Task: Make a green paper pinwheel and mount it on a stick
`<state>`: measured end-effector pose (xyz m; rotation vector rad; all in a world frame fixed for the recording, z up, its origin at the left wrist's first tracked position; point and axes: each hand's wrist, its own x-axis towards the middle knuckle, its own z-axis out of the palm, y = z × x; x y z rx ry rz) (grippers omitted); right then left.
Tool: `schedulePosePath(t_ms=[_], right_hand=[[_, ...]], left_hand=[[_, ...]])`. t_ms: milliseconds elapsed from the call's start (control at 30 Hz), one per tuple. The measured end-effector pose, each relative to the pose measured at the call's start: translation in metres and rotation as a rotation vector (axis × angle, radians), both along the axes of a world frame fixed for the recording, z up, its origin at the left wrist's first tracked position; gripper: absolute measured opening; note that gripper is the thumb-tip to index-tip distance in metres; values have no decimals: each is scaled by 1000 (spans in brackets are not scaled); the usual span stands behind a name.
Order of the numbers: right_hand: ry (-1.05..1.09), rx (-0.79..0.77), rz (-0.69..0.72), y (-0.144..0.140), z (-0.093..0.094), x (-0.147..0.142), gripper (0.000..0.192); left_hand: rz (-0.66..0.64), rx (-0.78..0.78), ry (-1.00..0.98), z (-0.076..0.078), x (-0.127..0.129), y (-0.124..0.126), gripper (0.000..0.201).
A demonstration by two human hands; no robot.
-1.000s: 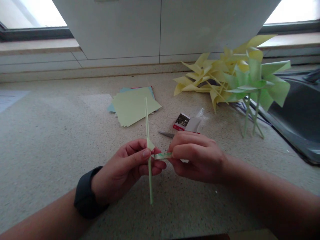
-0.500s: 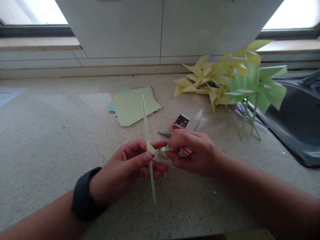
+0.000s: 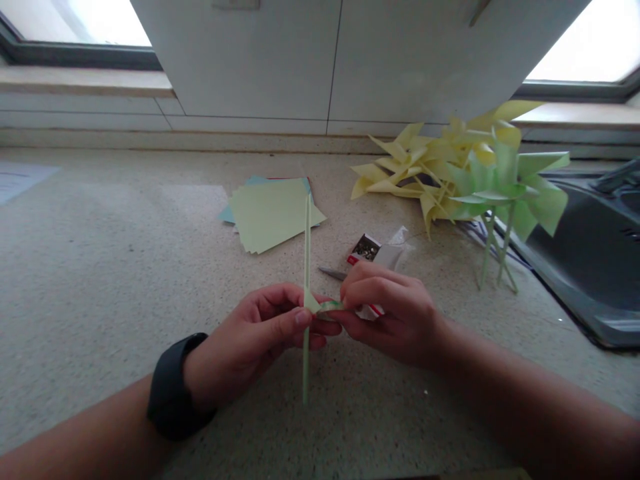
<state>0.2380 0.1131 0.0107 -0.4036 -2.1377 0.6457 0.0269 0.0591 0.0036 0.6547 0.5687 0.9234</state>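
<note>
My left hand (image 3: 260, 327) pinches a thin pale-green rolled paper stick (image 3: 307, 260) between thumb and fingers. The stick stands nearly upright in view, with a small folded flap of paper at the grip. From the right, my right hand (image 3: 393, 307) holds a small roll of clear tape (image 3: 330, 307) by its edge, right against that flap. Whether a strip of tape is stuck to the stick I cannot tell. Scissors (image 3: 332, 273) lie partly hidden beneath my right hand, just in front of a small open box of metal tacks (image 3: 367, 248).
Behind the stick lies a stack of pale-green and blue paper sheets (image 3: 270, 220). Yellow paper pinwheels (image 3: 407, 160) and green pinwheels (image 3: 515, 177) are piled at the back right, beside a dark sink (image 3: 590, 267). A printed sheet (image 3: 25, 180) rests at the far left.
The stick has swung from a slight leftward lean to nearly vertical. The tape roll has turned and come closer to the flap. Both hands keep their holds.
</note>
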Motion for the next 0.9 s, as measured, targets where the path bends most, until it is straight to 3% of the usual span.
schedulePosePath(t_ms=[667,900], right_hand=[[19,-19,30,-1,-3,0,18],[-21,-155,13,2,-7,3,26]], left_hand=[[0,-45,46,-2,-1,-1,6],[117,-77,48,3,-1,1,10]])
